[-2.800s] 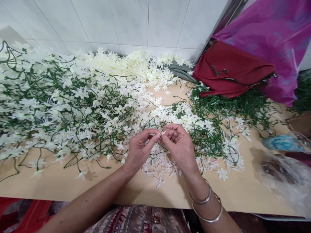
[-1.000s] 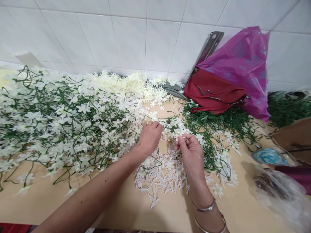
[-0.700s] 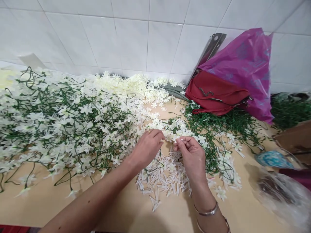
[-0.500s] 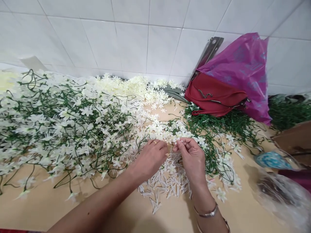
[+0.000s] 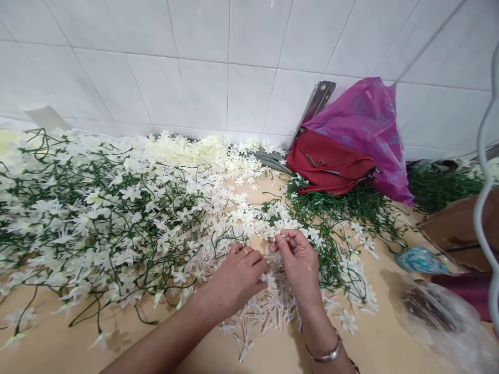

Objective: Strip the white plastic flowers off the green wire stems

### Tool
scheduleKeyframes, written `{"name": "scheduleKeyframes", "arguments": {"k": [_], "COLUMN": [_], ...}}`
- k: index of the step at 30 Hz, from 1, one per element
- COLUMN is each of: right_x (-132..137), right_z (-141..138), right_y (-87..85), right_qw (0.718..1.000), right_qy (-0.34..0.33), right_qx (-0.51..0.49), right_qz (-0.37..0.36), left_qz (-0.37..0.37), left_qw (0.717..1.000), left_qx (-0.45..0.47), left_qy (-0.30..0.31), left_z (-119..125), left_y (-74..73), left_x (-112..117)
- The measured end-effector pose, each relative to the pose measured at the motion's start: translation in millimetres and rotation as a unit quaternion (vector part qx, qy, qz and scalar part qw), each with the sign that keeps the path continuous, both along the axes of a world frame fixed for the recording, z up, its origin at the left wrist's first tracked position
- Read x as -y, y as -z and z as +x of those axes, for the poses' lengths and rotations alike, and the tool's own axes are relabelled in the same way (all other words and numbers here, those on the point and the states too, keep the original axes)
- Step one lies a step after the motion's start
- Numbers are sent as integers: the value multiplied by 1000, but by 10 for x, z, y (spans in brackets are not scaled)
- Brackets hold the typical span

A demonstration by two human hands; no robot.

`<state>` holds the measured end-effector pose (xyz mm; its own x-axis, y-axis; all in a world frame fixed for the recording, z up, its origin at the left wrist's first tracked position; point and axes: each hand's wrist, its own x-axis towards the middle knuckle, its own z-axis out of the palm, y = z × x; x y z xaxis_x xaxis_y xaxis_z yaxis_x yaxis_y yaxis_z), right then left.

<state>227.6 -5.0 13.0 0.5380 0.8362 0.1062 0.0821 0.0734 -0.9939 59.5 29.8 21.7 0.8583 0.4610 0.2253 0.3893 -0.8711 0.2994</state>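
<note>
My left hand [image 5: 238, 275] rests curled, palm down, on a heap of small white plastic flower stems [image 5: 268, 311], its fingers pinched into them. My right hand [image 5: 296, 259] is just to its right, thumb and fingers pinched on a small white flower part [image 5: 277, 238]. A large mass of white artificial flowers on green wire stems [image 5: 101, 213] covers the tan table to the left. Loose cream flower heads [image 5: 202, 148] pile up at the back by the wall. Bare green stems [image 5: 343, 208] lie to the right.
A red bag [image 5: 327, 163] leans on the tiled wall with a magenta plastic bag [image 5: 366, 124] over it. At the right are a cardboard box [image 5: 456, 228], a blue-patterned item [image 5: 419, 259] and a clear plastic bag [image 5: 440, 317]. The tan table [image 5: 58, 348] shows bare near me.
My left hand drew back from the flower sprays and came down onto the heap of white stems. My right hand stayed pinched near the same spot. The view tilted upward a little.
</note>
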Motion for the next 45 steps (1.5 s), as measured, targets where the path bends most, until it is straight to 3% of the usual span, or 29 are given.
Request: {"name": "scheduleKeyframes", "arguments": {"k": [4, 12, 24, 30, 36, 42, 45], "right_x": [-2, -5, -21, -29, 10, 15, 9], "right_z": [-11, 3, -17, -25, -1, 0, -2], "right_y": [-9, 20, -1, -1, -29, -51, -66], "right_qw": [1000, 1000, 1000, 1000, 999, 999, 999], "right_qy": [9, 11, 24, 18, 31, 24, 28], "right_qx": [10, 14, -3, -17, 11, -19, -27], "right_qz": [-9, -4, -5, -1, -14, 16, 15], "left_qz": [25, -18, -182, -216, -216, -243, -232], "left_qw": [999, 979, 921, 907, 923, 902, 908], "left_qx": [47, 200, 330, 343, 314, 343, 336], "left_qy": [-9, -43, -97, -108, -55, -98, -97], "left_z": [4, -62, -104, -119, -101, -96, -106], "left_y": [67, -69, -22, -36, -40, 28, 29], "left_x": [-12, -80, -125, -140, -114, -104, -104]}}
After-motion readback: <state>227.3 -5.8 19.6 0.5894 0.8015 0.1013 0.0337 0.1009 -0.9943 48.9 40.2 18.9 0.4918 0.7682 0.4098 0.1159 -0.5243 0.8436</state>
